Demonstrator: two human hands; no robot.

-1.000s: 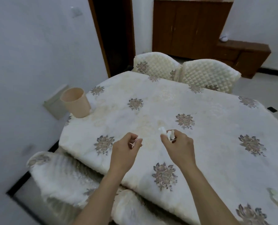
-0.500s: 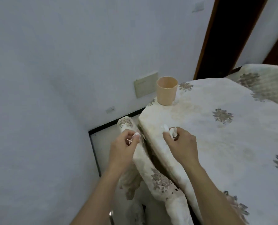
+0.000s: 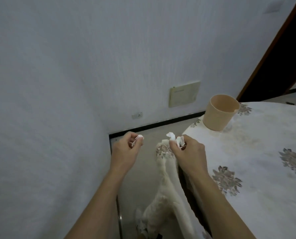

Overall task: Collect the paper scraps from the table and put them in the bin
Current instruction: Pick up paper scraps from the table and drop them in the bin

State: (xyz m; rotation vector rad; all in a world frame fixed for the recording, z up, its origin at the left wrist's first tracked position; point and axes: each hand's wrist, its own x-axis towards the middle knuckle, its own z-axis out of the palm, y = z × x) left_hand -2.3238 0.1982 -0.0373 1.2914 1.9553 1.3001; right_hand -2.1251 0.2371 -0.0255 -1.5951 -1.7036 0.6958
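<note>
White paper scraps [image 3: 175,139] stick out of the right hand [image 3: 189,153] — its grip is curled around them. The left hand [image 3: 124,150] pinches one small scrap [image 3: 140,136]; the beige bin [image 3: 218,118] stands on the table [image 3: 256,152] corner.

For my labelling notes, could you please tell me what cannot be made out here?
Head view:
Inside the bin: its near wall hides the bottom.
Scraps in the left hand and right hand: curled fingers hide how many.
Table: cut off by the right edge; leftover scraps unknowable.
</note>
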